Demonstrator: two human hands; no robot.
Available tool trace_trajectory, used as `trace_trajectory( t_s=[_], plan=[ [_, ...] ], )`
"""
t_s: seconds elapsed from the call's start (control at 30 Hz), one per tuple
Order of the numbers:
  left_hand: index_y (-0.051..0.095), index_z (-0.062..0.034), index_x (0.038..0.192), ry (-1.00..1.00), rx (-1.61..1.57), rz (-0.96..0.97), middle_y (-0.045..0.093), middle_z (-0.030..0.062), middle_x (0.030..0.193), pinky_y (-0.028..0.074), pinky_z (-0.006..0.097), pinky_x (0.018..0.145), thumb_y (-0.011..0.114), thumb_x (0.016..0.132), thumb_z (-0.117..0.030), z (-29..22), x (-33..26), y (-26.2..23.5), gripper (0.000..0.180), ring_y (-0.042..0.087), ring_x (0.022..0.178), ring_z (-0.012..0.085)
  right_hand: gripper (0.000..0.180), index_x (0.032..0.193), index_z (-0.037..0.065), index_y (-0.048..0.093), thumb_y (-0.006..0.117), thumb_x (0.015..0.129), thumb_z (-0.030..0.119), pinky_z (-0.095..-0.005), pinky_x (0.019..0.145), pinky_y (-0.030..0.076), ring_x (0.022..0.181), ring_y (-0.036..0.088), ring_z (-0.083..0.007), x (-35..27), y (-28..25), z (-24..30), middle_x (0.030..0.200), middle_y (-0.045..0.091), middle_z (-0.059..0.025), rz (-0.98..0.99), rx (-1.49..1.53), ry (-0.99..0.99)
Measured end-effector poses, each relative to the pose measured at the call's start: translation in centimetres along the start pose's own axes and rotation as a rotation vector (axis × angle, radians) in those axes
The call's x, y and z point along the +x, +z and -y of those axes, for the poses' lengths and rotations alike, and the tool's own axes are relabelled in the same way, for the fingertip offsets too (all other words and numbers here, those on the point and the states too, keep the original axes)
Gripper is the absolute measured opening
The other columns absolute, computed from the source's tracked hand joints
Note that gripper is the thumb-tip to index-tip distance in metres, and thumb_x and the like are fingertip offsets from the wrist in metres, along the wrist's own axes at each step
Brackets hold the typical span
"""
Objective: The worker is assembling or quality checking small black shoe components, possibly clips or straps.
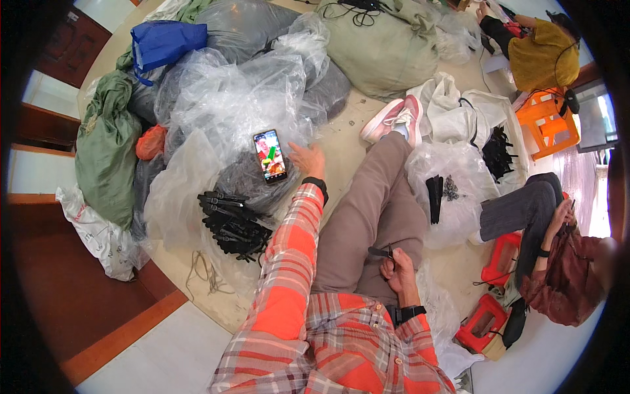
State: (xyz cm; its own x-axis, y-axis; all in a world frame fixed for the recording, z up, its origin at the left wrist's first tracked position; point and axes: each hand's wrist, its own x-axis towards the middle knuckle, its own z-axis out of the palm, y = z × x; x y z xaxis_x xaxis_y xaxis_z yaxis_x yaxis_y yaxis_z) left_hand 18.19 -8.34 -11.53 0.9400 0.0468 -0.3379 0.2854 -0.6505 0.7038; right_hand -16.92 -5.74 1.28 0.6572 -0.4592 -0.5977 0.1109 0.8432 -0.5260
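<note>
My left hand reaches forward with its fingers spread, just right of a phone with a lit, colourful screen. The phone lies on clear plastic bags, and I cannot tell whether a fingertip touches it. Over my lap, my right hand is closed on a short black strap, whose end sticks out to the left. A heap of black straps, some with small buckles, lies on plastic left of my left forearm.
Stuffed plastic bags, a blue bag and green sacks crowd the far left. To the right, a plastic bag carries black strips. Two other people sit at the right, near an orange stool and red stools.
</note>
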Motion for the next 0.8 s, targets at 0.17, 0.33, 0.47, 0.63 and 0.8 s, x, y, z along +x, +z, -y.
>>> trace_trajectory(
  t_s=[0.17, 0.33, 0.47, 0.63, 0.8],
  plan=[
    [0.015, -0.0043, 0.136, -0.030, 0.064, -0.092, 0.027, 0.0331, 0.123, 0.031, 0.050, 0.094, 0.059, 0.074, -0.030, -0.6, 2.4, 1.7, 0.080, 0.035, 0.112, 0.0476, 0.020, 0.075, 0.010, 0.045, 0.055, 0.087, 0.023, -0.0252, 0.040, 0.028, 0.042, 0.037, -0.0122, 0.5, 0.8, -0.1, 0.053, 0.045, -0.0029, -0.026, 0.004, 0.026],
    [0.019, -0.0073, 0.135, -0.093, 0.159, -0.052, 0.028, 0.0285, 0.120, 0.034, 0.050, 0.090, 0.060, 0.073, -0.033, -1.5, 3.2, 1.1, 0.079, 0.038, 0.106, 0.0452, 0.015, 0.077, 0.006, 0.047, 0.053, 0.087, 0.016, -0.0258, 0.042, 0.031, 0.045, 0.041, -0.0140, 0.7, 0.6, 0.0, 0.056, 0.047, -0.0047, -0.031, 0.044, 0.026],
    [0.018, -0.0078, 0.136, -0.121, 0.160, 0.056, 0.030, 0.0277, 0.124, 0.033, 0.051, 0.092, 0.061, 0.073, -0.038, -1.8, 4.0, 0.6, 0.083, 0.035, 0.113, 0.0437, 0.020, 0.074, 0.009, 0.045, 0.054, 0.087, 0.022, -0.0251, 0.041, 0.029, 0.043, 0.038, -0.0123, 0.7, 0.6, -0.2, 0.054, 0.045, -0.0036, -0.032, -0.013, 0.018],
    [0.023, -0.0082, 0.136, -0.059, -0.015, 0.158, 0.031, 0.0273, 0.131, 0.028, 0.051, 0.098, 0.061, 0.073, -0.043, -0.2, 5.7, 0.2, 0.081, 0.028, 0.124, 0.0405, 0.021, 0.074, 0.009, 0.045, 0.054, 0.087, 0.023, -0.0249, 0.041, 0.028, 0.043, 0.037, -0.0119, 0.3, 0.8, -0.4, 0.055, 0.045, -0.0033, -0.016, -0.004, 0.034],
    [0.027, -0.0014, 0.133, 0.046, 0.061, 0.200, 0.033, 0.0244, 0.132, 0.028, 0.050, 0.099, 0.060, 0.074, -0.042, -0.5, 3.6, -0.6, 0.079, 0.030, 0.122, 0.0417, 0.015, 0.077, 0.008, 0.047, 0.054, 0.086, 0.017, -0.0256, 0.041, 0.030, 0.044, 0.039, -0.0133, 0.0, 0.0, -0.6, 0.055, 0.047, -0.0042, -0.028, 0.017, 0.013]
  ],
)
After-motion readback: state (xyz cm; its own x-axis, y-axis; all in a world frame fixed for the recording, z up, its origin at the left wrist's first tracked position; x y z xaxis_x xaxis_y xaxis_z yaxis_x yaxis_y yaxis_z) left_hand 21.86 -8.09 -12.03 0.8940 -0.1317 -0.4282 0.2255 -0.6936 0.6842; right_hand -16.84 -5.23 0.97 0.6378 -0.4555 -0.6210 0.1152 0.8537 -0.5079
